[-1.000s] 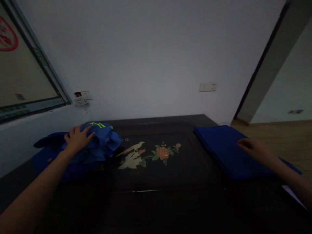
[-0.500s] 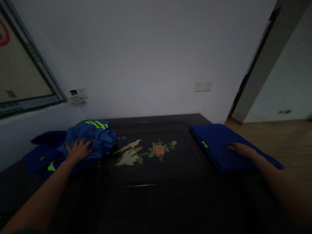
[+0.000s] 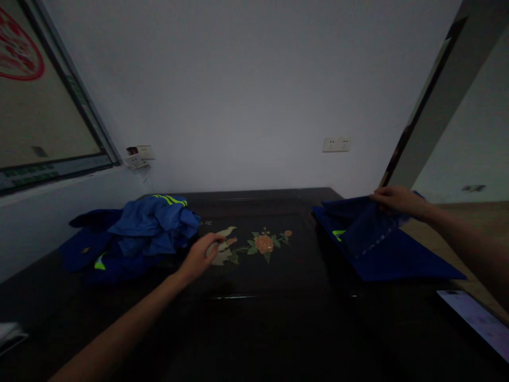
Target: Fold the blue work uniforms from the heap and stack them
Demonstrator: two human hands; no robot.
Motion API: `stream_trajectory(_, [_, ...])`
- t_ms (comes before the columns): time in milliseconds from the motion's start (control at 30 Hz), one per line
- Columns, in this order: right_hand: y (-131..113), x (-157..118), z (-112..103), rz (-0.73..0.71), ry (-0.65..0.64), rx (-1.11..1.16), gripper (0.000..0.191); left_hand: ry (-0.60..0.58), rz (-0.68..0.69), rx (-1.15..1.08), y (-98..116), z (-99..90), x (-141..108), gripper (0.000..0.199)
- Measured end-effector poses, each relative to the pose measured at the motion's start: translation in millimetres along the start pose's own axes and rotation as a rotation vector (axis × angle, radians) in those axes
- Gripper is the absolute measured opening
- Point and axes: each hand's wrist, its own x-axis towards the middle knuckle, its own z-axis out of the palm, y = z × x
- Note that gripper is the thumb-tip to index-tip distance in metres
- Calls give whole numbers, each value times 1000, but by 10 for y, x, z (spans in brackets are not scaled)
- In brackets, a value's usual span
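My right hand (image 3: 401,202) pinches the upper layer of a folded blue garment (image 3: 409,260) on the right of the dark tabletop (image 3: 278,334). That layer is raised and slanted, while the rest of the garment lies flat. A small yellow-green strip shows near its left edge. Over the painted bird and flower picture (image 3: 263,244) is my left hand (image 3: 202,255), its fingers curved and apart with nothing in them. Left of this hand lies a crumpled pile of blue clothes (image 3: 149,225) with yellow-green stripes.
A phone-like flat object (image 3: 477,321) lies at the right front edge. A pale object (image 3: 11,335) is partly in view at the far left. Behind the table stands a white wall with a socket plate (image 3: 336,145); a window (image 3: 47,106) is at the left.
My left hand has left the crumpled pile and moved right over the painted picture. My right hand has risen, lifting a layer of the folded garment.
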Motion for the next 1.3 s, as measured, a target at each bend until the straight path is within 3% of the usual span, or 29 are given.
stream_trajectory(100, [-793,-133,-74,-19,65,144,30,-298,211,-254,683,576,-100,30])
stream_trajectory(167, [-1296,-247,-86,-82,126,390,27,-338,252,-401,1078,863,-87,33])
stream_trajectory(267, [-1930,-443,-89,-241,146,682,30,-176,192,-538,1464,1072,142,57])
stream_trajectory(333, [-2248,-597,-87,-366,129,808,30,25,128,-566,1558,1078,378,82])
stream_trajectory(400, [-2476,-764,-78,-459,106,908,30,235,70,-565,1527,1011,591,92])
stream_trajectory(467, [-2618,-916,-63,-526,89,973,31,382,20,-535,1396,902,713,84])
stream_trajectory(567, [-2673,-1031,-50,-629,113,950,32,434,-16,-443,1106,707,689,58])
stream_trajectory(633, [-2607,-999,-48,-662,186,825,35,392,26,-389,924,565,575,51])
stream_trajectory(733, [-2382,-830,-24,-585,279,544,42,300,146,-320,751,321,371,53])
stream_trajectory(867, [-2021,-620,101,-528,214,313,37,181,190,-205,675,-34,241,54])
stream_trajectory(967, [-1908,-579,193,-499,119,186,27,54,153,-52,659,-305,348,50])
stream_trajectory(1033, [-1956,-595,175,-445,35,86,27,-54,148,37,684,-536,508,47])
stream_trajectory(1100, [-2089,-629,57,-395,-12,19,31,-87,145,98,779,-843,693,47])
stream_trajectory(1167, [-2273,-676,-142,-383,58,49,32,42,135,164,961,-1204,850,55])
stream_trajectory(1233, [-2457,-733,-337,-486,310,217,30,341,136,227,1191,-1523,938,61])
stream_trajectory(1300, [-2590,-790,-417,-672,599,437,32,692,123,169,1385,-1674,954,62])
